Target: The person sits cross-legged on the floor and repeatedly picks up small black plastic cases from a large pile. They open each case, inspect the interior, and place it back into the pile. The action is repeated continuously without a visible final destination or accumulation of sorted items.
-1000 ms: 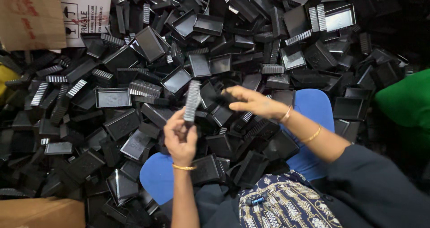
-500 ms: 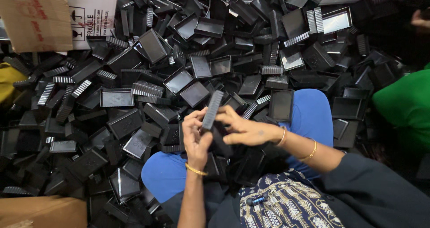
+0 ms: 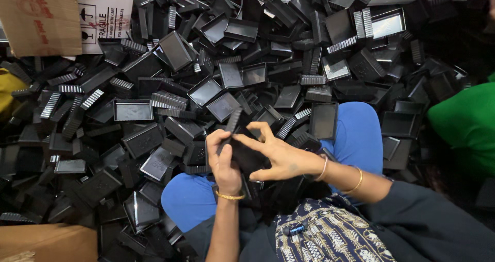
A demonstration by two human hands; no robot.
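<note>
Hands of a seated person meet over the lap: the left hand (image 3: pixel 225 161) is closed around a narrow black ribbed plastic strip (image 3: pixel 230 128) standing tilted above the knuckles, while the right hand (image 3: pixel 276 156), fingers curled, clasps a black rectangular plastic casing (image 3: pixel 246 158) pressed against it, above the blue-clad knees (image 3: pixel 356 138). Judging by the surroundings, work is far from complete, since a deep heap of loose black plastic trays and ribbed strips (image 3: pixel 206 61) covers the floor between brown cardboard boxes (image 3: pixel 38 17), and no finished stack is distinguishable.

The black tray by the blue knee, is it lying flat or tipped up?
Tipped up. The black tray leans on its edge against the pile, its hollow open face showing toward the camera, beside the blue knee.
</note>
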